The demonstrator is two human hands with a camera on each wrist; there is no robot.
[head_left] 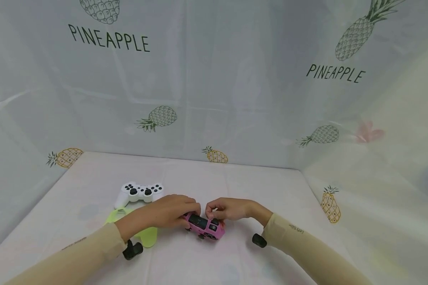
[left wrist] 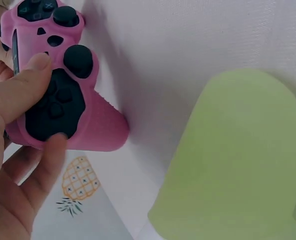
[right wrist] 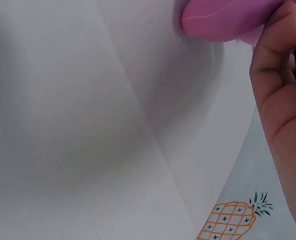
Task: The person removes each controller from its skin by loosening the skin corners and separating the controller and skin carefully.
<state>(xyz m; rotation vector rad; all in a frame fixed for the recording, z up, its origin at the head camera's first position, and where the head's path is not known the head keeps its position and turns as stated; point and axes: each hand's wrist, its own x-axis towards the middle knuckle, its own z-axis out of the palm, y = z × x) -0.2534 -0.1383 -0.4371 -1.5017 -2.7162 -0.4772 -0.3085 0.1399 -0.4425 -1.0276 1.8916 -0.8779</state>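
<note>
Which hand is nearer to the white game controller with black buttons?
The left hand. It is just right of the white controller, gripping one end of the pink-and-black game controller; the right hand is farther right, at its other end.

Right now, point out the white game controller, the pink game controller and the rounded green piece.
White game controller [head_left: 140, 194]: head view, body between sticks.
Pink game controller [left wrist: 63, 93]: left wrist view, black directional panel.
Rounded green piece [left wrist: 237, 157]: left wrist view, broad face.
</note>
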